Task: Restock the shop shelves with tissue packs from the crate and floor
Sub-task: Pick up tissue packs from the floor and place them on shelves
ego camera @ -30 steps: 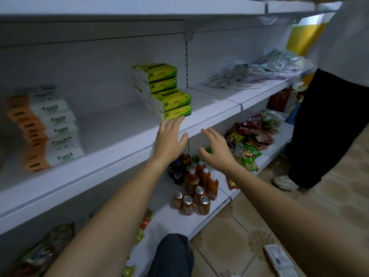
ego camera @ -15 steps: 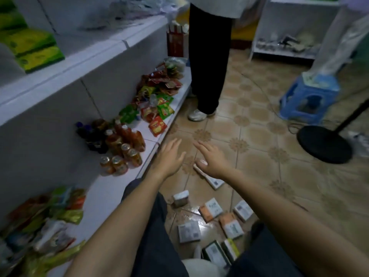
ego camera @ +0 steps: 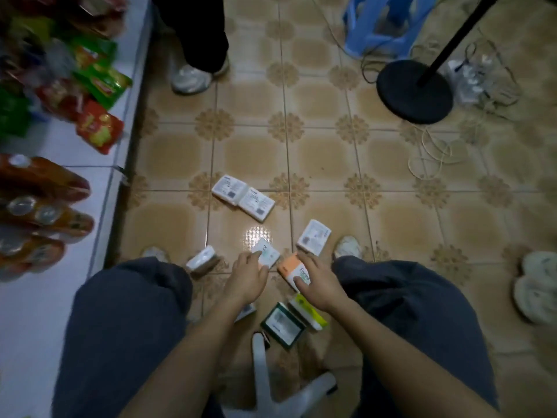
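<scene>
Several tissue packs lie scattered on the tiled floor between my knees. My left hand [ego camera: 247, 277] pinches the near edge of a white tissue pack [ego camera: 268, 254]. My right hand [ego camera: 321, 283] grips an orange-and-white tissue pack [ego camera: 290, 267], fingers over its far side and thumb on its face. Two white packs [ego camera: 242, 197] lie side by side further out. Another white one [ego camera: 314, 236] is beside my right foot, and one [ego camera: 201, 261] stands on edge near my left foot. A green-bordered pack [ego camera: 281, 324] and a yellow-green pack [ego camera: 312, 313] lie under my forearms.
The white bottom shelf [ego camera: 99, 188] runs along the left with snack bags [ego camera: 99, 128] and bottles [ego camera: 45, 203]. Another person's leg and shoe [ego camera: 191, 76] stand ahead. A blue stool [ego camera: 379, 25], a black stand base [ego camera: 414, 92], loose cables [ego camera: 431, 158] and slippers [ego camera: 536, 285] are to the right.
My view dropped from the shelf to the floor. Both hands came down from the shelf edge, open, and now hold tissue packs on the tiles.
</scene>
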